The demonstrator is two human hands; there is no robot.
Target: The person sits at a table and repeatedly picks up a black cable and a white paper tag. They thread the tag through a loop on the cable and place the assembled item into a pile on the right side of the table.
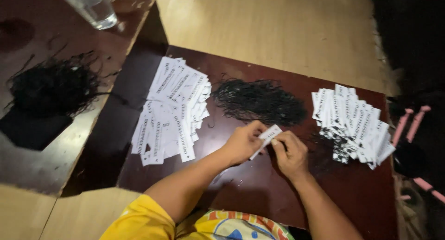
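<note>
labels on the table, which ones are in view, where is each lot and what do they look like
Single tag: narrow white strip with dark print, held between left hand and right hand, mid-table.
Left pile of tags: loose white strips with dark print, fanned out on the dark brown table.
Right pile of tags: white strips overlapping in a row, black strings attached at its lower edge.

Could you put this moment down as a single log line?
left hand and right hand: both hold one white tag | left: loose tag pile | behind: black string bundle | right: strung tag pile
</note>
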